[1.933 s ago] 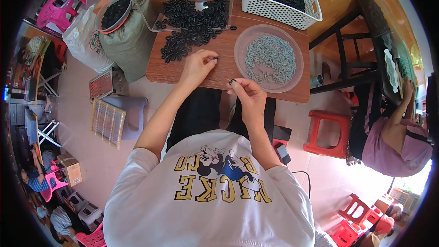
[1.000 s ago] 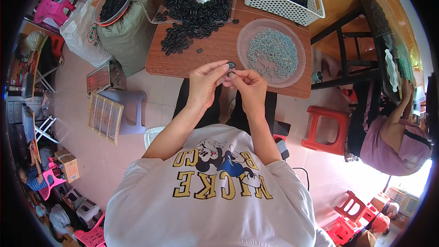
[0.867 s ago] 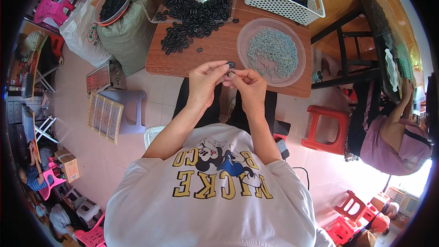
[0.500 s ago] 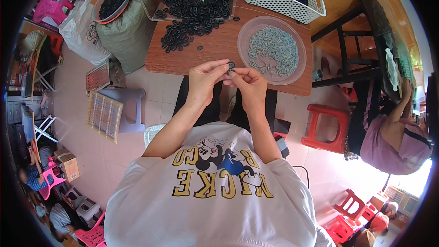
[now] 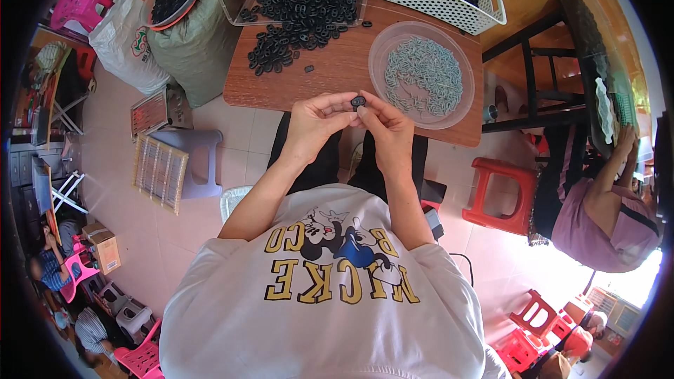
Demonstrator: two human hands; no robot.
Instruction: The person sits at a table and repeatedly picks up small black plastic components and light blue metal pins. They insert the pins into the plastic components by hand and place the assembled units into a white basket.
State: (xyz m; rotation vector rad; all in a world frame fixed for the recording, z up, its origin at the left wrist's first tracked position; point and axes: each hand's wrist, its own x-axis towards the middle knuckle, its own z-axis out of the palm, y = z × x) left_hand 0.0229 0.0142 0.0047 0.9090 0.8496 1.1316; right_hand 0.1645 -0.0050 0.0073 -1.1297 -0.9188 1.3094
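Observation:
Just off the table's front edge, a small black oval piece with holes [image 5: 358, 102] is held between my two hands. My right hand [image 5: 390, 130] pinches it between thumb and fingers. From the other side, my left hand [image 5: 309, 128] has its thumb and fingertips closed at the piece. Several loose black pieces of the same kind [image 5: 274, 52] spill toward me over the brown table [image 5: 330, 78]. Close by my right hand is a round translucent tray [image 5: 375, 63] of small silvery-blue screws [image 5: 421, 70].
A clear bin [image 5: 366, 0] with black pieces stands at the back, beside a white perforated basket [image 5: 428, 3]. Stuffed sacks [image 5: 189, 63] lean at the table's left. A red stool [image 5: 498, 196] and a seated person [image 5: 597, 224] are to the right.
The black piece has turned so its broad face shows more. My right index finger has risen behind it, and my left fingertips have shifted along its left side.

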